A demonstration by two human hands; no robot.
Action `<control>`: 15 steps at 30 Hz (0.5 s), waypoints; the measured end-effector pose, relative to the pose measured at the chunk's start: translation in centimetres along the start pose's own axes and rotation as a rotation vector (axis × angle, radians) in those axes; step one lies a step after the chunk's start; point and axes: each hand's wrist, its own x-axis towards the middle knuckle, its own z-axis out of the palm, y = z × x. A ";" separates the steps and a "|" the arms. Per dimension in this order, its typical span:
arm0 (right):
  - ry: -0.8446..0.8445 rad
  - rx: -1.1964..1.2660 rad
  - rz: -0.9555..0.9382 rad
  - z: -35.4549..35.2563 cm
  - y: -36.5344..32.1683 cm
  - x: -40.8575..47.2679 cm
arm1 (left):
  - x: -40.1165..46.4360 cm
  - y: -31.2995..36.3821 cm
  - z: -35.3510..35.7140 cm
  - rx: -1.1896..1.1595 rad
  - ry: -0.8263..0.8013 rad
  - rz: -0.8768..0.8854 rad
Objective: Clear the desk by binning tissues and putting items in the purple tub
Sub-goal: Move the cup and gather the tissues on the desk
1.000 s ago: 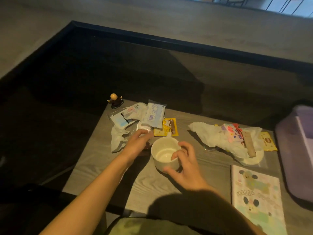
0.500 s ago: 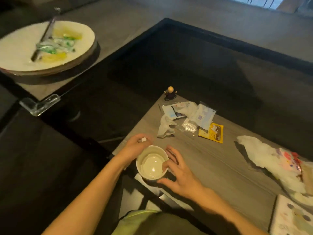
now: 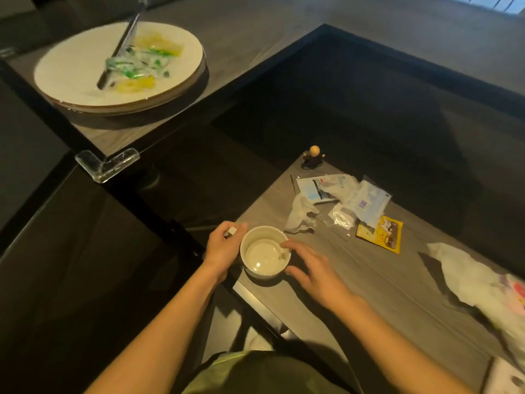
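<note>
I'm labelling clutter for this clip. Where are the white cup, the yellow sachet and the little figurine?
white cup [image 3: 265, 255]: head view, on its inside bottom.
yellow sachet [image 3: 380, 237]: head view, middle of the printed front.
little figurine [image 3: 314, 157]: head view, on its dark body.

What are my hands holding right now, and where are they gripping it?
The left hand pinches a small white item in its fingertips. The right hand touches the cup at its rim; whether it grips is unclear.

You see a white plate [image 3: 71, 69] on the far counter, dark utensil [image 3: 119, 49] laid across green and yellow wrappers [image 3: 136, 66], clear corner guard [image 3: 106, 166] below.
</note>
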 end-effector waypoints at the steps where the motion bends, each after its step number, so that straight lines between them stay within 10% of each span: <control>1: 0.003 0.001 0.004 0.0 -0.1 0.1 | 0.2 0.1 0.1 0.003 -0.004 0.001; 6: 0.014 0.040 0.070 -0.4 -0.3 0.1 | 1.3 0.2 0.2 0.073 -0.051 -0.022; 11: 0.399 -0.029 0.247 -1.7 1.0 2.8 | 1.5 2.3 0.4 0.113 0.118 0.114; 15: 0.107 -0.316 0.249 -1.0 2.7 6.2 | 1.5 6.0 1.9 0.059 0.119 0.289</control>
